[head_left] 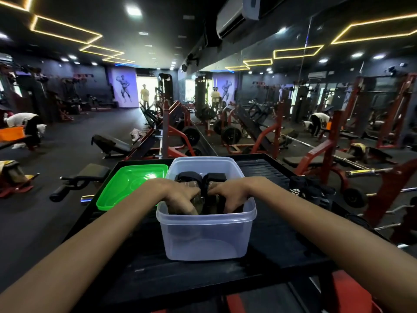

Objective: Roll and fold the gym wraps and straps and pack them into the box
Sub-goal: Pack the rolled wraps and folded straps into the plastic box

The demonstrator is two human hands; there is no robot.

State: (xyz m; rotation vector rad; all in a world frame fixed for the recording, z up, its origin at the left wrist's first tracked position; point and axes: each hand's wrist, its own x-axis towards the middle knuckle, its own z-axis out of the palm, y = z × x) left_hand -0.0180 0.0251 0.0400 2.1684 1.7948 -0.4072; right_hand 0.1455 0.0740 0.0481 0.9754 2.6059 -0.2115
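Note:
A clear plastic box [206, 238] stands on a black platform [282, 249]. Inside it lie dark rolled wraps and black straps [198, 177]. Both my hands reach down into the box. My left hand [180, 196] has its fingers pointing down onto a brownish roll on the left side. My right hand [230, 195] presses its fingers down onto the dark wraps on the right side. The fingertips of both hands are hidden behind the box's front rim, so I cannot tell whether they grip anything.
A green lid [128, 184] lies upside down left of the box. More black wraps [309, 190] lie on the platform to the right. Benches, red racks and a mirror wall fill the gym behind. People bend over far left and right.

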